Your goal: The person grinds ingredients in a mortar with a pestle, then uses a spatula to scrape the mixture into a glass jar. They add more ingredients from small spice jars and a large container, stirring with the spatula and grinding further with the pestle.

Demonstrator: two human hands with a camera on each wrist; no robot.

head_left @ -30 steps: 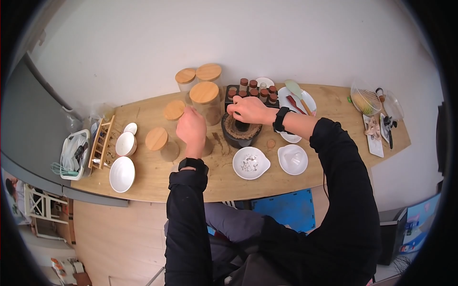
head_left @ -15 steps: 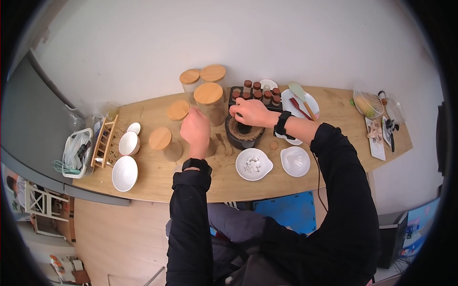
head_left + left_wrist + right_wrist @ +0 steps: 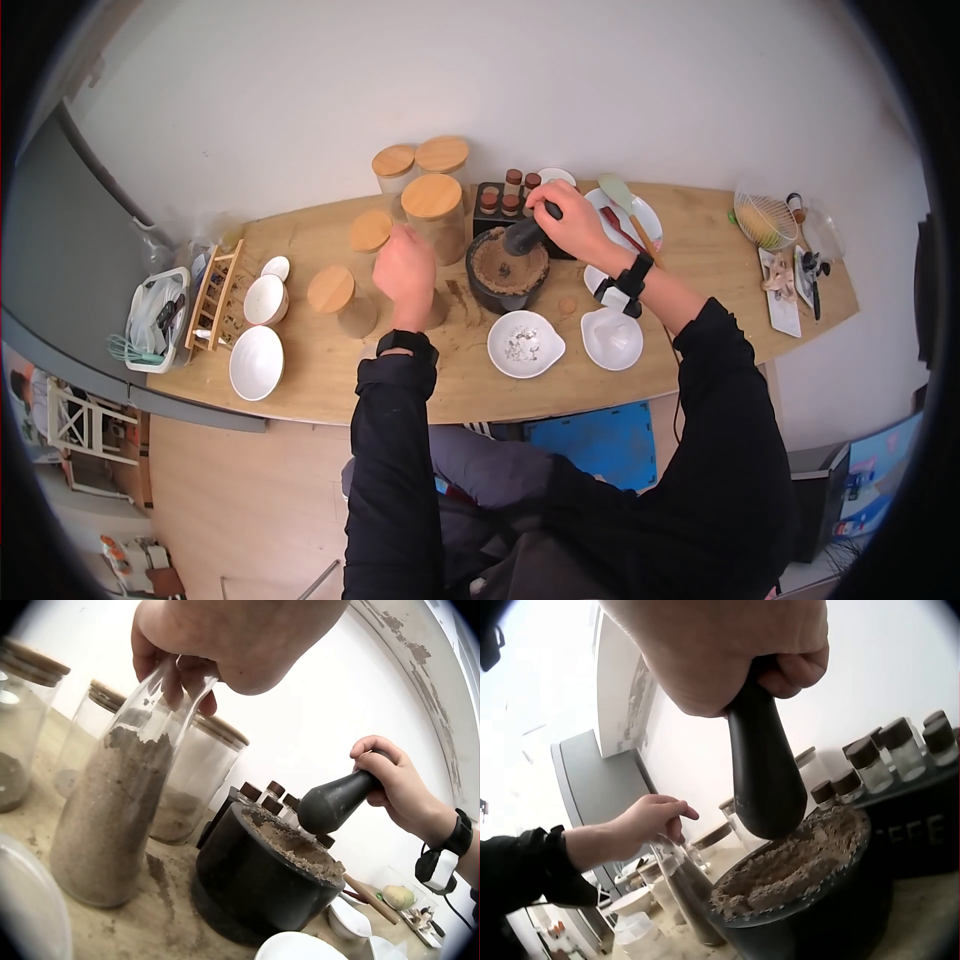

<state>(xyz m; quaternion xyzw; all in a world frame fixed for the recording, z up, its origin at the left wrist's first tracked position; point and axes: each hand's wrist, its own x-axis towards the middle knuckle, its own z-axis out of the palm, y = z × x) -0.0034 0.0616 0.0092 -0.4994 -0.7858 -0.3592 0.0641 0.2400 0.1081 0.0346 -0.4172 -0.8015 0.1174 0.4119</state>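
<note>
My left hand [image 3: 405, 268] grips the rim of a glass carafe [image 3: 112, 817], its fingers hooked over the mouth. The carafe stands upright on the table, mostly filled with brown powder. My right hand [image 3: 578, 225] holds a black pestle [image 3: 341, 801] by its handle, with the blunt end tilted over the near-right part of a black stone mortar [image 3: 236, 881]. Inside the mortar lies a bed of brown crumbly powder [image 3: 795, 866], piled up round the walls with a dip in the middle.
Several wooden-lidded jars [image 3: 432, 197] stand behind and left of the carafe. A spice rack [image 3: 487, 220] sits behind the mortar. A spouted bowl [image 3: 525, 345] with white bits lies in front, a second bowl [image 3: 612, 340] beside it. White bowls [image 3: 257, 362] are at left.
My right hand has raised the pestle out of the powder and shifted right, baring the mortar's contents. The left hand keeps its hold on the carafe.
</note>
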